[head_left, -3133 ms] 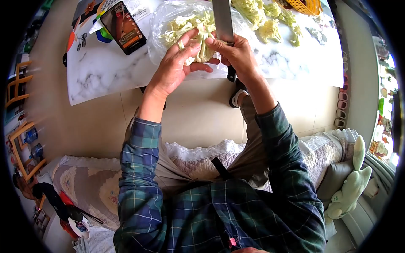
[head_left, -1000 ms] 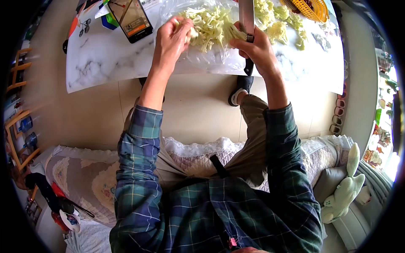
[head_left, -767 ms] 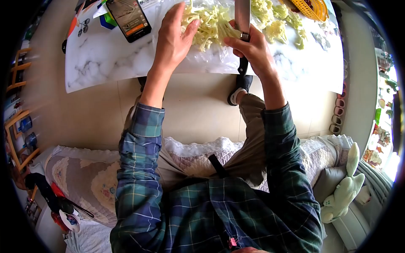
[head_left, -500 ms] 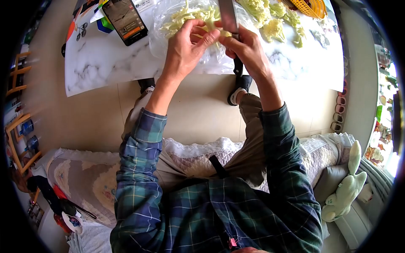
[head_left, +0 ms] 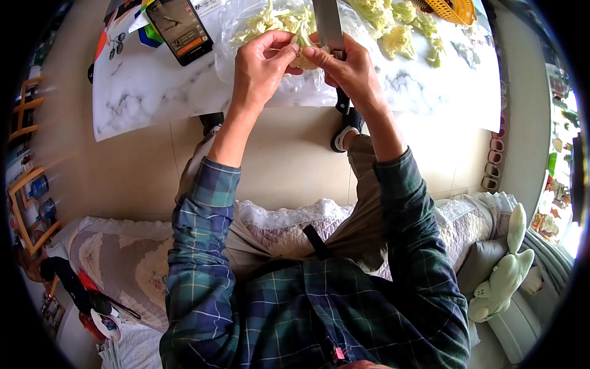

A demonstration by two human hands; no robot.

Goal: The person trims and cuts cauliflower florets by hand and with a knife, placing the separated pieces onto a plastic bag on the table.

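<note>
My left hand [head_left: 263, 64] is closed on a cauliflower floret [head_left: 302, 60], its fingers and thumb pinching it above the table. My right hand [head_left: 350, 69] grips a knife [head_left: 329, 26] with the blade pointing away from me and the black handle end sticking out below the palm. The right thumb also presses against the floret. Beneath and beyond both hands spreads a clear plastic bag [head_left: 228, 58], with cut cauliflower pieces [head_left: 264, 23] lying on it. To the right lie larger cauliflower pieces [head_left: 398, 42] on the table.
A phone [head_left: 179, 31] rests on the marbled table [head_left: 153, 92] at the left. The yellow basket [head_left: 453, 11] stands at the far right, near a crumpled clear wrapper [head_left: 467, 54]. The table's front edge runs just below my wrists, above my feet.
Both hands have shifted slightly left. The floret has turned so more of it shows between my thumbs, and the knife has moved a little left and tilted.
</note>
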